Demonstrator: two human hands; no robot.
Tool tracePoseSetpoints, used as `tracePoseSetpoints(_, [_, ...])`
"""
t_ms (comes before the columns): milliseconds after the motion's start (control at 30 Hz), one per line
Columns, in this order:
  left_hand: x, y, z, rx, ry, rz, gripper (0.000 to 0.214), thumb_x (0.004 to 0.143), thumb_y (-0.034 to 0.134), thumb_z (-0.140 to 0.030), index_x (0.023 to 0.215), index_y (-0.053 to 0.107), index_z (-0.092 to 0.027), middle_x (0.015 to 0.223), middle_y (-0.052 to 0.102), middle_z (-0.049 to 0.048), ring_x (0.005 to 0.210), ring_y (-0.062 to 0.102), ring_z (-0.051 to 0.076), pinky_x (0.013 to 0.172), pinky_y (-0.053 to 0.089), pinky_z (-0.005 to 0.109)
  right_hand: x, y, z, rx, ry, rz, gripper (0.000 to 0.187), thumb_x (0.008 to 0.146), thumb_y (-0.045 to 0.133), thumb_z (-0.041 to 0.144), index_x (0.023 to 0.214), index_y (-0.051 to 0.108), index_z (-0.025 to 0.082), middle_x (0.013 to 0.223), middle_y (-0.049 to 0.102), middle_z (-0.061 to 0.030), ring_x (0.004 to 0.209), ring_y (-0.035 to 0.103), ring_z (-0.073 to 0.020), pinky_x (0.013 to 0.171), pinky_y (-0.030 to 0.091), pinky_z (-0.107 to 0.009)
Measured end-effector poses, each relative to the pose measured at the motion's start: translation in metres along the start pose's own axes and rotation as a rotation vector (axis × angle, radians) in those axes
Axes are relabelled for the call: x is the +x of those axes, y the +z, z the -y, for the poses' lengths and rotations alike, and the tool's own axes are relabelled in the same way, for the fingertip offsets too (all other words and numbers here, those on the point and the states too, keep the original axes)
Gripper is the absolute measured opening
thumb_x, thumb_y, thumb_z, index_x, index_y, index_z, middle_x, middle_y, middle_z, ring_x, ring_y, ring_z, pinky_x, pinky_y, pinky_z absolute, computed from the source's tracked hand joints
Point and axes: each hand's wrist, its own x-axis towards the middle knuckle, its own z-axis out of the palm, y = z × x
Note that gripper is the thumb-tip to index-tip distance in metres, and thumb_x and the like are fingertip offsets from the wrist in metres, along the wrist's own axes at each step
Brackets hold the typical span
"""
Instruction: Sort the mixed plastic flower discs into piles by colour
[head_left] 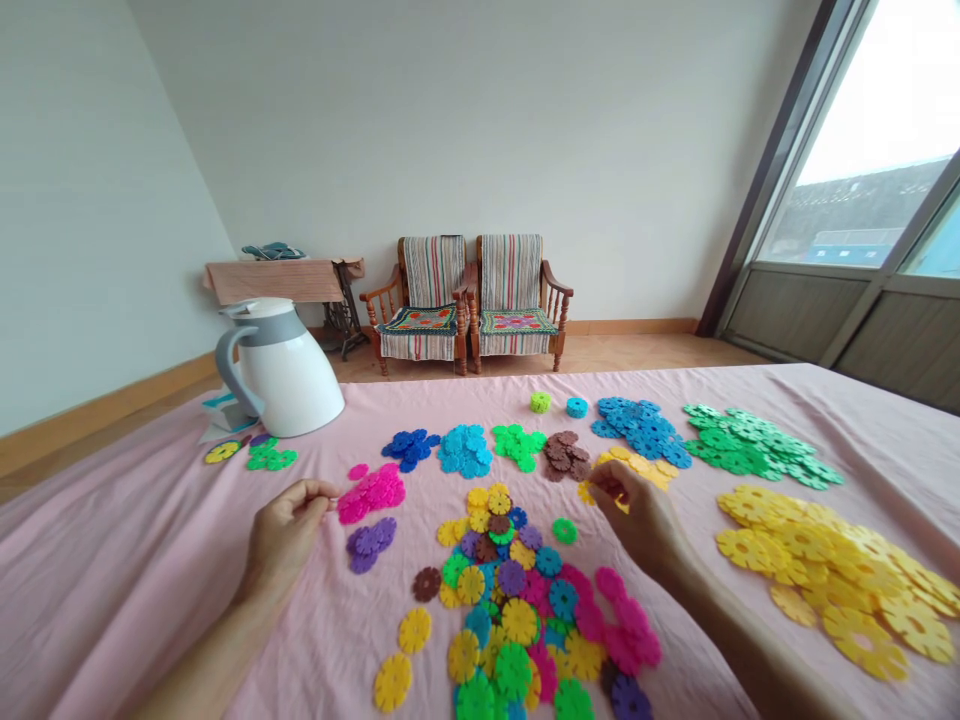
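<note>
on the pink cloth (457, 400), colourful discs (517, 620); beyond, two wooden armchairs (427, 285)

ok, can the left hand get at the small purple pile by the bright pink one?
Likely yes: the small purple pile lies close to the left hand, with only pink cloth visible between them.

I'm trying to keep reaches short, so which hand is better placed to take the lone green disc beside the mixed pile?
Probably the right hand: it is close to the green disc, at the small yellow pile. The left hand is by the pink pile, across the mixed pile.
</note>
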Motion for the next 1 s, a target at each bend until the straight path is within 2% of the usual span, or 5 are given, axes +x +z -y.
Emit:
tracePoseSetpoints(267, [0.0,-0.001,0.003,-0.001,0.001,0.001,0.019,0.06,0.056,-0.03,0.073,0.063,-0.018,0.067,0.063,-0.0002,0.067,0.057,0.017,0.06,0.042,0.023,0.007,-0.037,-0.03,-0.336,0.0,-0.359,0.024,0.079,0.047,0.034,0.088,0.065,0.021,0.085,0.063,-0.0069,0.072,0.059,-0.0212,0.068,0.044,-0.035])
tracePoseSetpoints(400, [0.0,0.0,0.0,0.0,0.001,0.0,0.019,0.059,0.055,-0.03,0.072,0.063,-0.018,0.066,0.063,-0.0005,0.066,0.056,0.016,0.059,0.041,0.022,-0.006,-0.017,0.002,-0.046,-0.116,-0.018,0.018,0.085,0.049,0.031,0.084,0.065,0.022,0.077,0.061,-0.0028,0.067,0.057,-0.0164,0.064,0.046,-0.029])
tracePoseSetpoints(567, [-0.002,0.0,-0.006,-0.001,0.007,-0.008,0.019,0.058,0.055,-0.03,0.07,0.063,-0.018,0.063,0.063,-0.0006,0.066,0.057,0.017,0.058,0.042,0.023,-0.026,0.01,0.043,0.053,-0.28,0.341,0.017,0.086,0.055,0.028,0.098,0.067,0.027,0.1,0.061,-0.0049,0.095,0.055,-0.0199,0.085,0.044,-0.036])
tracePoseSetpoints(733, [-0.003,0.0,-0.007,0.013,0.026,-0.008,0.019,0.058,0.056,-0.03,0.071,0.063,-0.018,0.062,0.063,-0.0009,0.064,0.057,0.017,0.058,0.042,0.023,-0.031,0.017,0.053,0.024,-0.302,0.427,0.023,0.086,0.055,0.028,0.108,0.064,0.028,0.115,0.057,-0.0062,0.106,0.05,-0.0226,0.091,0.041,-0.042])
tracePoseSetpoints(1000, [-0.002,0.001,-0.006,0.021,0.019,0.012,0.018,0.06,0.056,-0.03,0.071,0.062,-0.018,0.065,0.063,-0.0006,0.066,0.057,0.017,0.059,0.042,0.023,-0.031,0.02,0.052,0.063,-0.274,0.42,0.005,0.083,0.058,0.023,0.088,0.06,0.023,0.097,0.061,-0.0025,0.094,0.052,-0.0196,0.085,0.041,-0.037])
